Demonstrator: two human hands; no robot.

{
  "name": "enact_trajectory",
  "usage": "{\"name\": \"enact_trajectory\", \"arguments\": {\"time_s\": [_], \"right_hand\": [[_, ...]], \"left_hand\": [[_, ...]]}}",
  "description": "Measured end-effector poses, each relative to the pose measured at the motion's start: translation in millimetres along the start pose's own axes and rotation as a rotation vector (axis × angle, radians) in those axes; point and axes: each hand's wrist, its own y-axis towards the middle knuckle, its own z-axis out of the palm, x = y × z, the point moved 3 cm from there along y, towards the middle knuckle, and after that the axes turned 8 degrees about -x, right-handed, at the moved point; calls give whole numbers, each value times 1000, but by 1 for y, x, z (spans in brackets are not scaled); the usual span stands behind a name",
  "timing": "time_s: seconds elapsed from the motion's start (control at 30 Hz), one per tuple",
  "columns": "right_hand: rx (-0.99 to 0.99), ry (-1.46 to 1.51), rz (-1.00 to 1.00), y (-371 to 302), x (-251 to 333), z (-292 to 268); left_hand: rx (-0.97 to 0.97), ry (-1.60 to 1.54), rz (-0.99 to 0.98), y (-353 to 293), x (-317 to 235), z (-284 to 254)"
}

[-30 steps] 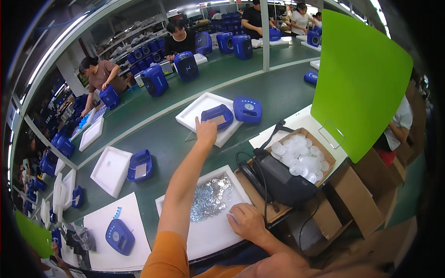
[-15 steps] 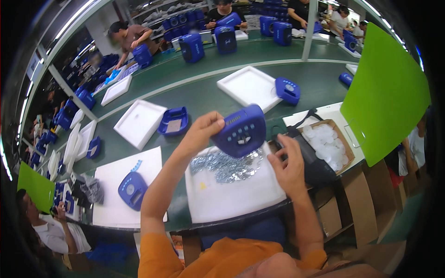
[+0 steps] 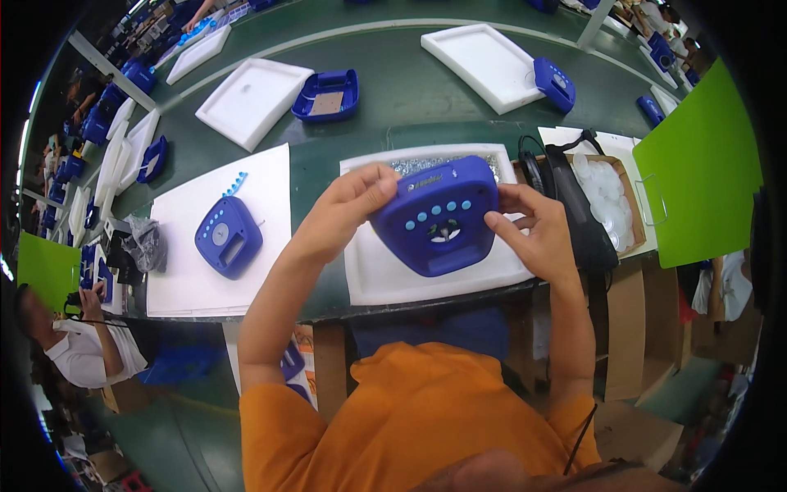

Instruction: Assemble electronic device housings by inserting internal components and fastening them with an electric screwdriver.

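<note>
Between my hands is a blue plastic housing (image 3: 438,254) with a row of light-blue buttons and a round opening with parts showing in it. My left hand (image 3: 348,209) pinches its upper left corner, thumb on the front. On the opposite edge, my right hand (image 3: 537,230) has its fingertips and thumb against the side. Below the housing lies a white foam tray (image 3: 369,283), partly hidden, with many small metal pieces (image 3: 422,161) at its far end. A second blue housing (image 3: 229,238) rests on a white sheet (image 3: 180,287) to the left, near a light-blue button strip (image 3: 235,184).
Farther back on the green bench are foam trays (image 3: 254,98), an open blue shell (image 3: 328,96) and another blue housing (image 3: 555,84). At right stand a black case (image 3: 578,213), a carton of translucent discs (image 3: 607,201) and a green panel (image 3: 705,180). A co-worker (image 3: 90,344) is at left.
My view has tipped downward. The right hand, apart from the blue housing before, now touches its right edge, and the button face is turned more toward me.
</note>
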Motion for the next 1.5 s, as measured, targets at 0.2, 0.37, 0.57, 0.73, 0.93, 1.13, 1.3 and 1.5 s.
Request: {"name": "enact_trajectory", "arguments": {"time_s": [0.2, 0.37, 0.57, 0.73, 0.93, 1.13, 1.3, 1.5], "right_hand": [[48, 169, 334, 3, -53, 1], [119, 112, 452, -7, -99, 10], [263, -62, 540, 1, -108, 10], [333, -537, 272, 8, -81, 9], [-80, -391, 190, -4, -63, -31], [-122, -150, 223, -6, -81, -70], [-367, -390, 237, 19, -120, -160], [-204, -1031, 258, 9, -144, -208]], "left_hand": [[-71, 180, -133, -5, 40, -34], [-163, 656, -92, -22, 53, -36], [-342, 1165, 321, -17, 57, -36], [-298, 1248, 699, 17, 72, -23], [-256, 1295, 714, 47, 99, -14], [-263, 1334, 738, 49, 102, -18], [-215, 1424, 822, 55, 101, -10], [-278, 1452, 833, 57, 86, -5]]}}
